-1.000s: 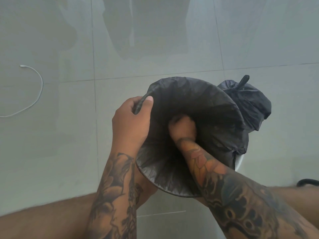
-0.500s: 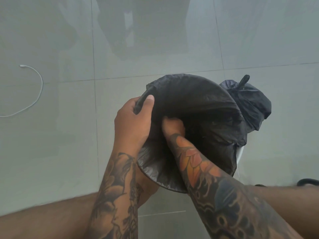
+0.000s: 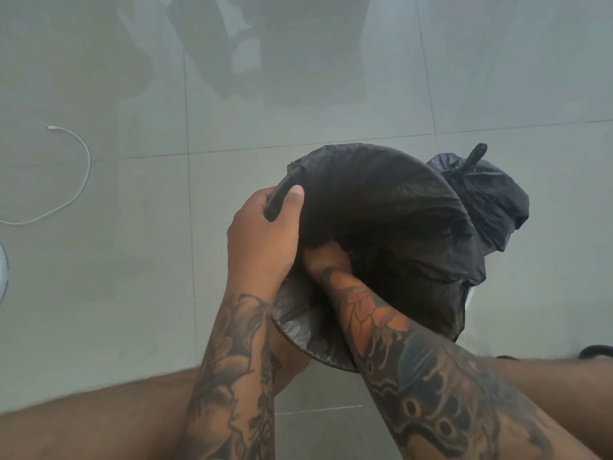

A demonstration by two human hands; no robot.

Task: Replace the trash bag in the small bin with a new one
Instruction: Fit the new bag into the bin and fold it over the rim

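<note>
A new black trash bag (image 3: 381, 207) lines the small bin, and its mouth faces me. Only a white sliver of the bin (image 3: 468, 298) shows at the lower right. My left hand (image 3: 265, 237) grips the bag's folded edge over the bin rim, thumb on top. My right hand (image 3: 326, 260) reaches inside the bag and presses against its near left wall; its fingers are hidden in the plastic. The old black bag (image 3: 481, 194), tied with a knot on top, sits on the floor just behind the bin to the right.
The floor (image 3: 132, 293) is grey glossy tile. A white cable (image 3: 84, 167) curls at the left, with a white object (image 3: 3, 270) at the left edge. A black cord (image 3: 597, 351) lies at the right edge. My bare legs (image 3: 99, 416) cross the bottom.
My right hand has slid from the middle of the bag's inside toward the left wall, close to my left hand. The left hand keeps its hold on the rim.
</note>
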